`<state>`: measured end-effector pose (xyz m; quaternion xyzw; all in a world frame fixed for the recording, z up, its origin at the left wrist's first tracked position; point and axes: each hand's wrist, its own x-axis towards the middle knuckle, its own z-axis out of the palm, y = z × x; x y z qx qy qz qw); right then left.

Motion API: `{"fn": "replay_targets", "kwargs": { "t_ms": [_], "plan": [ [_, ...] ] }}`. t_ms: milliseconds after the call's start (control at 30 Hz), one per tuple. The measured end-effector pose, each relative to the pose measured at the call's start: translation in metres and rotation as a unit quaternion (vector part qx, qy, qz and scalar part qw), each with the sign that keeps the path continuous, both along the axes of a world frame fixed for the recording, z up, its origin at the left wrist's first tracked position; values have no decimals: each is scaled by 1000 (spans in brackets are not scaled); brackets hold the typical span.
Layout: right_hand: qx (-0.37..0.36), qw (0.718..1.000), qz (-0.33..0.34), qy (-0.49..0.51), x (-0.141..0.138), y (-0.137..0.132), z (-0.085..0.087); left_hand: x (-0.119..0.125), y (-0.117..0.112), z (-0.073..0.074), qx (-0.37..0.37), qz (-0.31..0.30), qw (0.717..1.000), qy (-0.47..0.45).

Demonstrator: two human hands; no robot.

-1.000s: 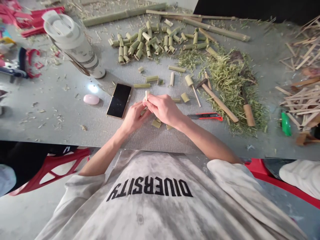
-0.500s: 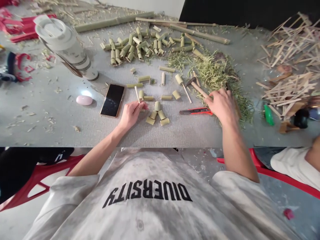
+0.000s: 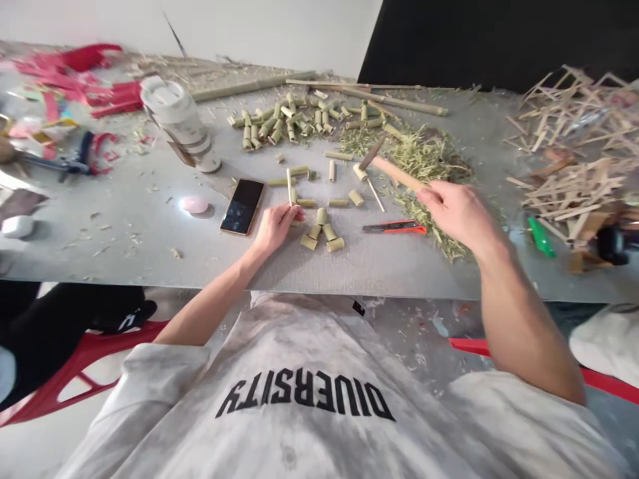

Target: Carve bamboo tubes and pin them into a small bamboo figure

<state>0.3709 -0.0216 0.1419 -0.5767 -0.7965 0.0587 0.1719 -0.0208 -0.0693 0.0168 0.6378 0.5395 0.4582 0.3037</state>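
And here on my feed, just left of centre, the left hand (image 3: 276,227) has thumb and fingers pinched together on a slim pale stick (image 3: 289,186) pointing toward the top of the frame! Right of centre I've got the right hand (image 3: 462,211), fingers clamped on a wooden-handled hammer (image 3: 399,175) angled up and left, with short bamboo pieces (image 3: 321,216) mid-frame and a cutter (image 3: 402,227) below the hammer.

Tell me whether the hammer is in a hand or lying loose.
In hand: the right hand grips the hammer by its wooden handle. Whether the head touches anything is unclear.
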Motion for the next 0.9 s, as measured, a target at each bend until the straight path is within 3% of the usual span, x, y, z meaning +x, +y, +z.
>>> {"fn": "replay_targets", "kwargs": {
  "t_ms": [200, 300, 400, 567, 633, 733, 833, 900],
  "plan": [
    [100, 985, 126, 67, -80, -35, 54, -1, -2, 1, -7, -5, 1000, 9],
    [108, 978, 176, 29, -100, -43, 71, -1, -3, 1, -8, -4, 1000, 6],
    [149, 974, 166, 42, -107, -42, 81, -1, -3, 0, -9, -3, 1000, 4],
    [134, 974, 185, -3, -109, -44, 87, -1, -2, -1, -10, -5, 1000, 2],
    [147, 972, 182, 21, -109, -48, 86, -1, -2, -2, -10, -5, 1000, 2],
    [155, 970, 184, 30, -108, -52, 76, -2, 0, -4, -11, -6, 1000, 2],
    [94, 972, 210, -56, -105, -53, 61, -3, 1, -6, -11, -5, 1000, 4],
    [80, 975, 201, -51, -103, -55, 57, -2, 1, -5, -10, -5, 1000, 6]
  ]
}}
